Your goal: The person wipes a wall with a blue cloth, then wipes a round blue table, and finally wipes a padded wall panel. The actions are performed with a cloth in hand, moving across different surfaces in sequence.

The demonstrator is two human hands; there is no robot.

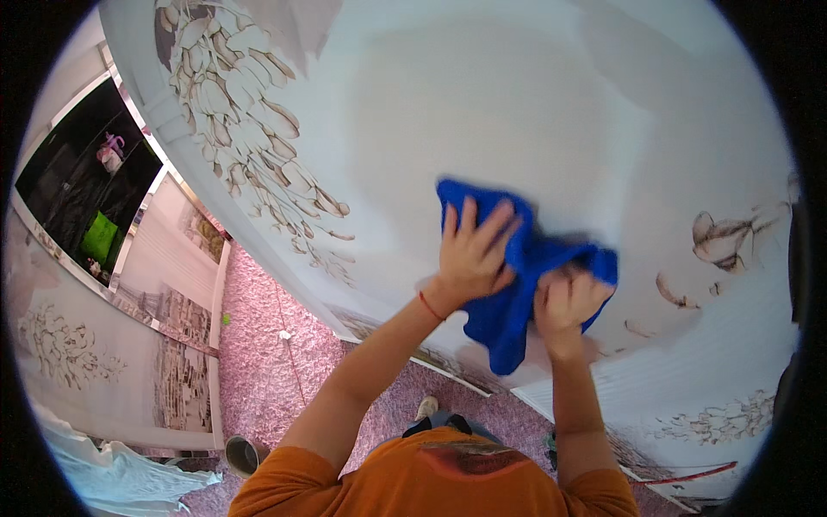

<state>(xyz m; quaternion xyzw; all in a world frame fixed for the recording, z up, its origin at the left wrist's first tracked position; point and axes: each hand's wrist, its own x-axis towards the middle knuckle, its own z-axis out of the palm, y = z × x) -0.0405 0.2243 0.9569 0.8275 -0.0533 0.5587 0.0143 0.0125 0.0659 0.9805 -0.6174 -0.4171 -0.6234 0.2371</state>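
Observation:
A blue cloth (501, 323) lies against a pale wall covering (491, 110) printed with flowers. My left hand (475, 252) presses flat on the cloth's upper left part, its fingers spread. To its right, my right hand (568, 300) is closed on a bunched part of the same cloth, and its fingertips are partly hidden. Between and below the hands the cloth hangs in folds. A grey-brown printed flower cluster (239, 110) runs down the wall on the left, and smaller printed petals (720, 239) are at the right.
Pink carpet (265, 304) covers the floor. A bucket-like container (243, 455) stands at lower left, near a white sheet (123, 475). Another printed panel (71, 342) lines the left side, below a dark opening (90, 161) holding a green object (100, 236). A red strip (691, 475) is at lower right.

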